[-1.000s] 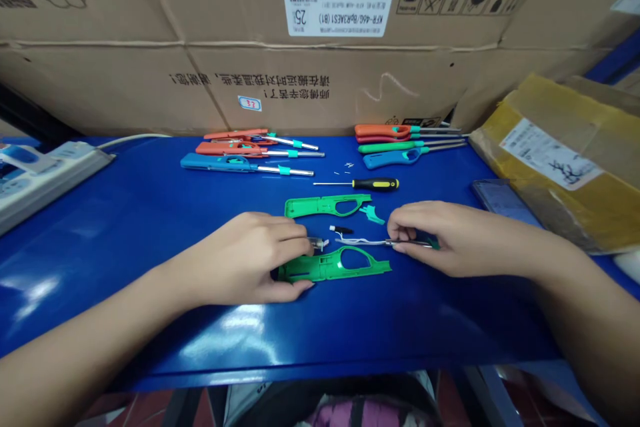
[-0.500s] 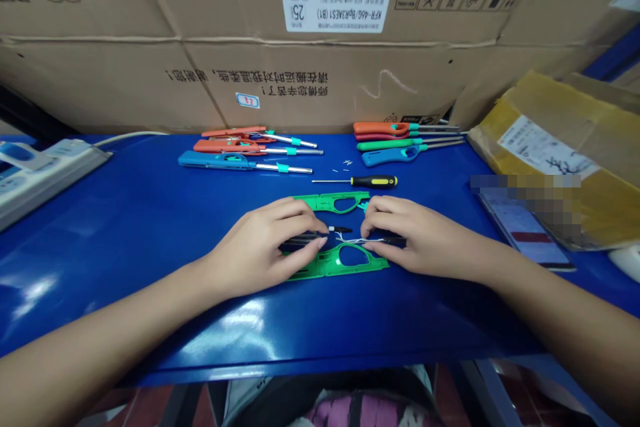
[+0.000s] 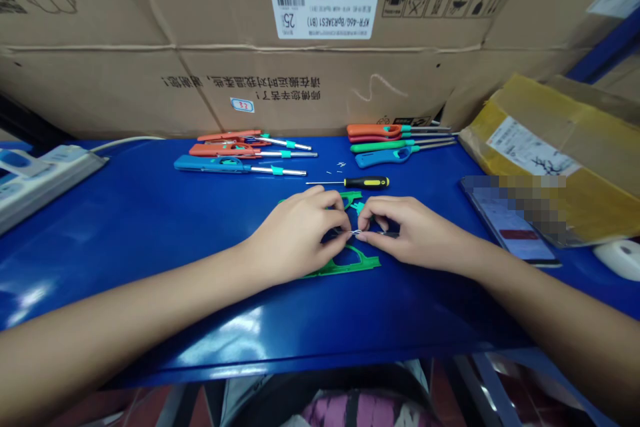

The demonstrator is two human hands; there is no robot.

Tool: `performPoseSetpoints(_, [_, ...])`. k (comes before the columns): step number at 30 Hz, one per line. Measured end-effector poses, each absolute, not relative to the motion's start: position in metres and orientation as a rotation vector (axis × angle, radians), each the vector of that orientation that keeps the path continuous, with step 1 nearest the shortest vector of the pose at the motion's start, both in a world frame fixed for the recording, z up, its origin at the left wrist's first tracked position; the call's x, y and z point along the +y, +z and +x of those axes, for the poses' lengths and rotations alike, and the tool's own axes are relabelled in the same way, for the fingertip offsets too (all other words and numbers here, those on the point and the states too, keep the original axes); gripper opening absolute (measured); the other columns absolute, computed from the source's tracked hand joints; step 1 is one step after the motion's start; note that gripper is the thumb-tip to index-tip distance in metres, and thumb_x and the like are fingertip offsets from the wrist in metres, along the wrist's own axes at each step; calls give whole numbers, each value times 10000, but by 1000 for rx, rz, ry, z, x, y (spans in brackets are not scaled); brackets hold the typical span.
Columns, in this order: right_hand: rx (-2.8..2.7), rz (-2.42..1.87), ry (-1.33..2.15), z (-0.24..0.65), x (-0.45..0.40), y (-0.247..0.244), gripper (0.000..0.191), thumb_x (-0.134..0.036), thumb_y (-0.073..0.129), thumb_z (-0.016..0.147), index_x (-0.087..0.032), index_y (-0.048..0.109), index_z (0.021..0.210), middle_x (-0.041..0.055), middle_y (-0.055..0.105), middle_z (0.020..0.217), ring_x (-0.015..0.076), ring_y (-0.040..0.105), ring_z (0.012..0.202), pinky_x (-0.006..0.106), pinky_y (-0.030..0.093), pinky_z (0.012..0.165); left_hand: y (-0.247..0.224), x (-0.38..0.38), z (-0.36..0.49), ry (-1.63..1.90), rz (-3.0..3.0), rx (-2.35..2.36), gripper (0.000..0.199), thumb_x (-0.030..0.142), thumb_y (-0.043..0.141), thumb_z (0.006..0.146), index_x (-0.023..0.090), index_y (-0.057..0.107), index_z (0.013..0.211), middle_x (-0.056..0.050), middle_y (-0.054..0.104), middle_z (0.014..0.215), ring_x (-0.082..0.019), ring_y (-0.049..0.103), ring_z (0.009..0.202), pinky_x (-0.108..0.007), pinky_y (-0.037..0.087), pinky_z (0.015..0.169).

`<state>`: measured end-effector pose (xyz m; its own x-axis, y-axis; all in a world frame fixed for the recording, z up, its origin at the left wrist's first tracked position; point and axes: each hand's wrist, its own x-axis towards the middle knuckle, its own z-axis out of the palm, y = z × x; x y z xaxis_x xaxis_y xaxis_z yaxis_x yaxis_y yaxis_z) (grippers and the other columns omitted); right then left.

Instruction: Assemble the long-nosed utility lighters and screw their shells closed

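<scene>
Two green lighter shell halves lie on the blue table, the nearer one (image 3: 350, 264) below my hands and the farther one (image 3: 354, 196) partly behind my left hand. My left hand (image 3: 310, 233) is closed in a pinch at the left end of a thin white wire (image 3: 356, 232). Facing it, my right hand (image 3: 400, 230) pinches the wire's other side, with a dark rod partly hidden under its fingers. A small teal piece (image 3: 358, 207) sits just above the gap between the hands. Fingers cover the small black parts.
A screwdriver (image 3: 367, 182) lies beyond the hands, with tiny screws (image 3: 341, 165) behind it. Opened lighters (image 3: 215, 163) are at back left, closed lighters (image 3: 383, 157) at back right. A power strip (image 3: 50, 170) is left; a phone (image 3: 510, 227), yellow package (image 3: 555, 180) and white mouse (image 3: 620, 258) are right.
My left hand has moved right, close to my right hand, and now covers the black parts and pinches at the wire. The view has shifted slightly.
</scene>
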<state>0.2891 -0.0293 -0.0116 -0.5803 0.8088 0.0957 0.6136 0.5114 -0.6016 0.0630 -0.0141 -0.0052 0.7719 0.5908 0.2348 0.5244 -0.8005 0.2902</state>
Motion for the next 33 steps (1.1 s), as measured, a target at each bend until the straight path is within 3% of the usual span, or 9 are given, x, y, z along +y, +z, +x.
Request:
performPoseSetpoints(4, [-2422, -1207, 768, 294, -30, -8, 99, -210, 580, 934, -190, 676, 940, 2, 689, 835, 124, 540, 681, 251, 409, 651, -5, -11, 67, 452, 2743, 860, 167, 238, 590, 944, 185, 748, 931, -56, 659, 950, -223, 595, 897, -370, 499, 802])
performPoseSetpoints(9, [-2463, -1152, 772, 297, -31, -3, 178, -193, 536, 955, -187, 712, 983, 48, 732, 953, 163, 640, 825, 274, 449, 742, -4, -12, 65, 494, 2712, 841, 163, 218, 581, 946, 172, 736, 928, -56, 659, 945, -210, 589, 889, -352, 493, 810])
performPoseSetpoints(21, [-2411, -1161, 742, 293, -31, -13, 107, -132, 596, 890, -172, 693, 869, 7, 686, 831, 130, 585, 752, 249, 427, 697, -15, -12, 65, 581, 2950, 792, 200, 297, 577, 993, 197, 730, 911, -26, 689, 931, -190, 576, 835, -323, 429, 723])
performPoseSetpoints(33, [-2557, -1018, 327, 297, -28, -20, 89, -193, 622, 935, -197, 701, 975, 21, 719, 867, 189, 610, 861, 339, 383, 822, -18, -5, 61, 634, 3219, 691, 259, 305, 520, 1029, 193, 742, 955, -19, 692, 835, -196, 541, 789, -327, 346, 647])
